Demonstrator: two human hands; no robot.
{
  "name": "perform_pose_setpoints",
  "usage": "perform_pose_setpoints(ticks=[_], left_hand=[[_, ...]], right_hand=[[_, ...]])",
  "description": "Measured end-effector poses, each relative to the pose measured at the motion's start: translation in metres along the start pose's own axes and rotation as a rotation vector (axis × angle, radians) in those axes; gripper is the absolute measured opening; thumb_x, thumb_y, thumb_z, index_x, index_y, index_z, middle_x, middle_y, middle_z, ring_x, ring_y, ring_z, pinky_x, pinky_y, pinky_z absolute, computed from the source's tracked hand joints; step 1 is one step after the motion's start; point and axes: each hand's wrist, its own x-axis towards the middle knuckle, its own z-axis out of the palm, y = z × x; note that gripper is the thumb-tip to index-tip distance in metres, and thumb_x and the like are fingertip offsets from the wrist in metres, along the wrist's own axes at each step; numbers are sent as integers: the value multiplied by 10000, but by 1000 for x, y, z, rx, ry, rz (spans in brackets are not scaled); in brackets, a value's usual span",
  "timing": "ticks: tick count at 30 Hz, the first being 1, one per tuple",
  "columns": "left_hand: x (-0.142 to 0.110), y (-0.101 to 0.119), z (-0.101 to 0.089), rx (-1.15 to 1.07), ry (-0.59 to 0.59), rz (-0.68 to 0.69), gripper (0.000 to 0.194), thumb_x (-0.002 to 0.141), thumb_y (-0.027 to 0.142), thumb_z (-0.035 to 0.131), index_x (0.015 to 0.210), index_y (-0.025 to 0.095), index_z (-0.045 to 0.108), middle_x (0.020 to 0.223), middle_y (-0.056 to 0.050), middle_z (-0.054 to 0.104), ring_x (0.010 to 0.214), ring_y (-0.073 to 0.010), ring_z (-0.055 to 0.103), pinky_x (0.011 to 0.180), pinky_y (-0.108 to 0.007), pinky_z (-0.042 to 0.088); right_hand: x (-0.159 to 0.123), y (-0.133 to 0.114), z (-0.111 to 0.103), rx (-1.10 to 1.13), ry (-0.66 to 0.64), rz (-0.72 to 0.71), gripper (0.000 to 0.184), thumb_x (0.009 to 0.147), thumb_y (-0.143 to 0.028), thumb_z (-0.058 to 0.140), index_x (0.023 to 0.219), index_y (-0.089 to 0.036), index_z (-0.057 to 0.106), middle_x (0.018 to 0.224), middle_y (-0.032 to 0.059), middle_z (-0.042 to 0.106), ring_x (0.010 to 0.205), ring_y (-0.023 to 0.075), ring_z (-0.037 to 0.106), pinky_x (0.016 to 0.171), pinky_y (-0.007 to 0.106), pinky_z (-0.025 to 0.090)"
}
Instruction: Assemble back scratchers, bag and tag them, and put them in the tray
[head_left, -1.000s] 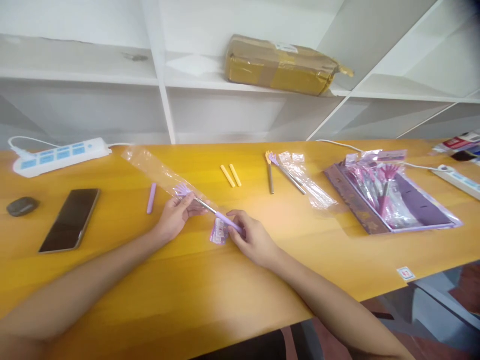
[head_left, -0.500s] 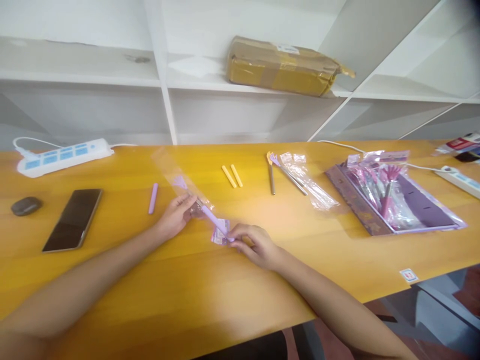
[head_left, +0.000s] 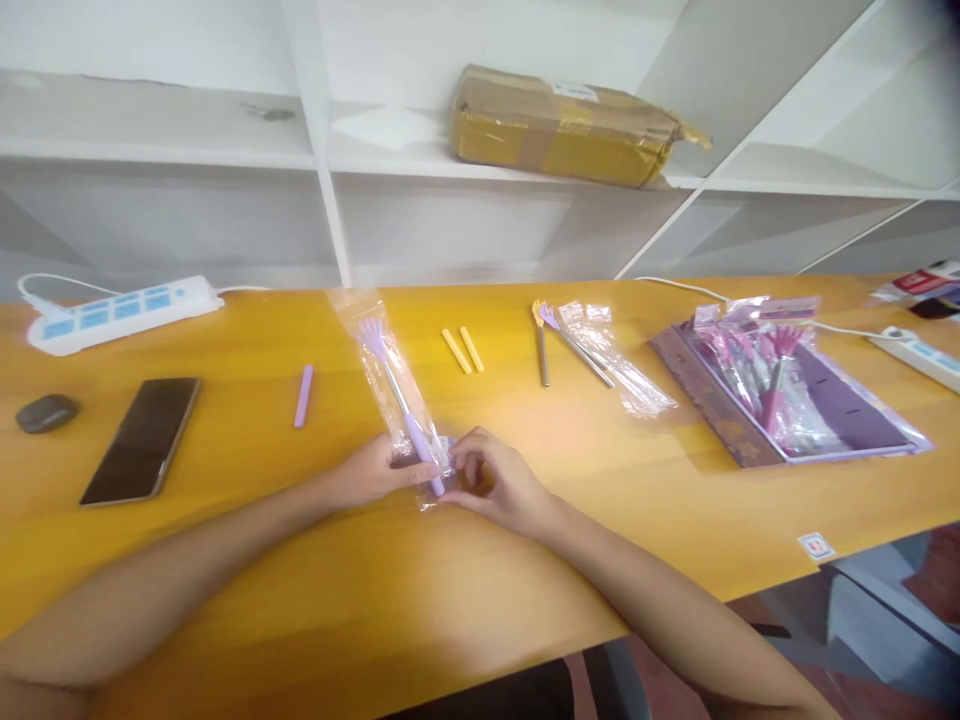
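Observation:
My left hand point(head_left: 373, 472) is closed on the handle end of a purple back scratcher point(head_left: 417, 436), thumb across it. The scratcher lies along a clear plastic bag point(head_left: 421, 388), its claw head pointing away from me; whether it is wholly inside, I cannot tell. At the near end of the bag, by a small printed label, my right hand point(head_left: 504, 484) has its fingers curled on the plastic. Left of them lies a loose purple handle sleeve point(head_left: 304, 396). Beyond are two yellow sleeves point(head_left: 455, 351) and two bare-shafted scratchers, one yellow-headed point(head_left: 544, 358), one purple-headed point(head_left: 581, 352).
Clear bags point(head_left: 637, 380) lie beside the bare scratchers. An open purple box point(head_left: 862, 400) at right holds bagged pink scratchers point(head_left: 772, 400). A phone point(head_left: 142, 440), a dark mouse-like object point(head_left: 46, 413) and a power strip point(head_left: 124, 315) are at left. A taped parcel point(head_left: 562, 130) rests on the shelf.
The bagged scratcher has swung more upright, its claw end now clearer. My left hand has moved down from the shaft to the handle; my right hand has shifted from the handle end to the bag's edge.

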Motion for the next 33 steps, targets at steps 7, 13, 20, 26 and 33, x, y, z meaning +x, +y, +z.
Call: perform_pose_setpoints(ticks=[7, 13, 20, 26, 33], left_hand=[[0, 2, 0, 37, -21, 1, 330, 977, 434, 682, 1173, 182, 766, 1168, -94, 797, 1091, -272, 733, 964, -355, 563], [4, 1, -8, -30, 26, -10, 338, 966, 462, 691, 1146, 190, 780, 1136, -100, 806, 1029, -262, 750, 927, -367, 575], [5, -1, -6, -32, 113, 37, 392, 874, 402, 804, 1188, 189, 705, 1178, -103, 761, 1085, -262, 721, 953, -381, 569], [5, -3, -4, -17, 110, 4, 352, 874, 427, 799, 1102, 180, 695, 1066, -86, 770, 965, -238, 728, 866, -360, 577], [3, -4, -1, -61, -15, 16, 310, 911, 382, 770, 1145, 189, 706, 1141, -93, 772, 1061, -258, 719, 950, -377, 556]], right_hand=[[-4, -1, 1, -99, 11, -38, 507, 913, -432, 791, 1287, -208, 533, 985, 42, 600, 693, 86, 565, 643, 223, 520], [2, -3, -13, -270, -145, -288, 475, 898, -485, 790, 1251, -215, 623, 1139, 105, 599, 940, 159, 630, 792, 282, 567], [1, -9, -13, -417, -118, -435, 137, 1038, -188, 571, 1128, -232, 665, 1124, 53, 689, 939, 136, 672, 797, 272, 542], [0, -11, 0, -275, -62, -273, 96, 1047, -168, 548, 1110, -203, 611, 1061, 55, 701, 972, 147, 671, 831, 284, 554], [1, -15, 10, -120, -18, -71, 36, 1047, -221, 561, 1040, -192, 581, 1007, 67, 638, 906, 136, 619, 793, 261, 521]])
